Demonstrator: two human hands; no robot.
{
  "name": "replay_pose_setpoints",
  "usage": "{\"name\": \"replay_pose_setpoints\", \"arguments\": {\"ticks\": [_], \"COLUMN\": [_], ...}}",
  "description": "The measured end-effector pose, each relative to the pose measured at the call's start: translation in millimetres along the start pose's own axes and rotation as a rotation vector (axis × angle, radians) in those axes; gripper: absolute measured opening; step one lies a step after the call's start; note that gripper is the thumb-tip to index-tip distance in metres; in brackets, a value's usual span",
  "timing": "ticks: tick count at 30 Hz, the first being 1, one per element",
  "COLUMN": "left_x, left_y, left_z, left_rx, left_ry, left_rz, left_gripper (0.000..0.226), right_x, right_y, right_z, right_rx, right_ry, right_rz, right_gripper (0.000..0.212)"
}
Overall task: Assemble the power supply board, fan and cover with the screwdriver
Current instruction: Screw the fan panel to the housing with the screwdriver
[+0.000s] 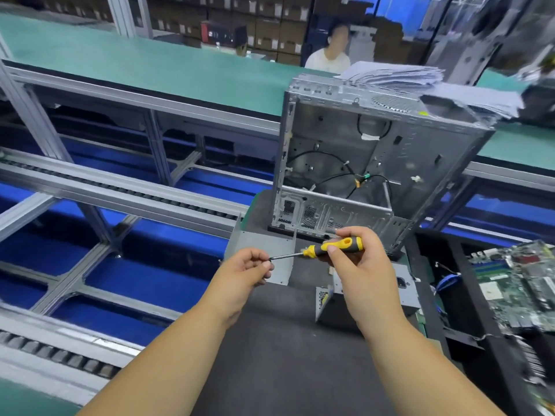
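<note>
- My two forearms reach forward over the dark worktop (279,355), bare from the elbow down.
- My right hand (357,265) holds the screwdriver (327,247) — the grip is clamped round its yellow-and-black handle, thumb on the near side, shaft lying almost level and pointing to my left.
- My left hand (246,271) meets the tip of that shaft; thumb and forefinger are curled together and pinch it at the very end. Whether a screw sits between them I cannot tell.
- Just beneath and beyond my right hand lies a small grey metal box (402,292) with a vented face, partly hidden by my wrist; it looks like the power supply.
- Beyond my left hand a flat grey metal cover panel (261,244) lies on the worktop, one edge turned up.
- To my right a green circuit board (519,283) rests in a dark tray, well apart from my hands.
- Farther off stands the open computer case (360,163) — upright, its open side facing me, black cables loose inside.
- On top of the case sits a stack of papers (399,75).
- To the left run the aluminium roller rails (120,190) of a conveyor over blue flooring.
- Past a green bench (135,64) a person in a white top (329,60) sits before stacked cartons.
</note>
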State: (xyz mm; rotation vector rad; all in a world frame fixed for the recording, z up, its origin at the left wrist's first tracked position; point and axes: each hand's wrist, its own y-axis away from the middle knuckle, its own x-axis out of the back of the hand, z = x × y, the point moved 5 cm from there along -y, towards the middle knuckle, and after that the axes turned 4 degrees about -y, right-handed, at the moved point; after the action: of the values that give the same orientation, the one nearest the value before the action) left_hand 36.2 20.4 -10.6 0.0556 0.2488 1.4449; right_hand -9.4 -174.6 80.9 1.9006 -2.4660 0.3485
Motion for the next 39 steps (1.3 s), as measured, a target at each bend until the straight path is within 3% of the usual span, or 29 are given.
{"name": "replay_pose_setpoints", "arguments": {"ticks": [9,15,23,26,29,32,35,39], "left_x": [-47.8,-74.9,-106.8,-113.9,-111.7,-105.1,-105.1,-106.4], "left_y": [-2.3,-4.3,-0.2,3.8,2.0,-2.7,-5.4,-7.8], "left_z": [1.2,3.7,6.3,9.1,8.7,0.9,-11.1,-15.1], "left_rx": [0.044,0.012,-0.109,-0.178,-0.254,-0.115,0.032,-0.013], "left_ry": [0.143,0.047,-0.095,-0.246,-0.515,-0.511,-0.488,-0.517], "left_rz": [-0.057,-0.081,-0.266,-0.295,-0.181,-0.079,-0.12,-0.158], "left_gripper": [0.015,0.017,0.016,0.021,0.03,0.02,0.012,0.015], "right_x": [44.9,69.1,102.0,104.4,99.3,90.0,81.9,75.5], "right_y": [9.5,15.1,7.7,4.1,1.2,-0.5,-1.0,-3.9], "right_z": [-0.7,-4.1,-7.1,-11.1,-16.7,-23.2,-27.3,-28.2], "right_rx": [0.026,0.047,0.058,0.086,0.136,0.192,0.236,0.245], "right_ry": [-0.008,0.037,-0.027,0.1,0.282,0.483,0.593,0.657], "right_rz": [0.086,0.104,0.222,0.163,0.071,0.005,-0.038,-0.083], "right_gripper": [0.024,0.024,0.026,0.032,0.034,0.035,0.036,0.035]}}
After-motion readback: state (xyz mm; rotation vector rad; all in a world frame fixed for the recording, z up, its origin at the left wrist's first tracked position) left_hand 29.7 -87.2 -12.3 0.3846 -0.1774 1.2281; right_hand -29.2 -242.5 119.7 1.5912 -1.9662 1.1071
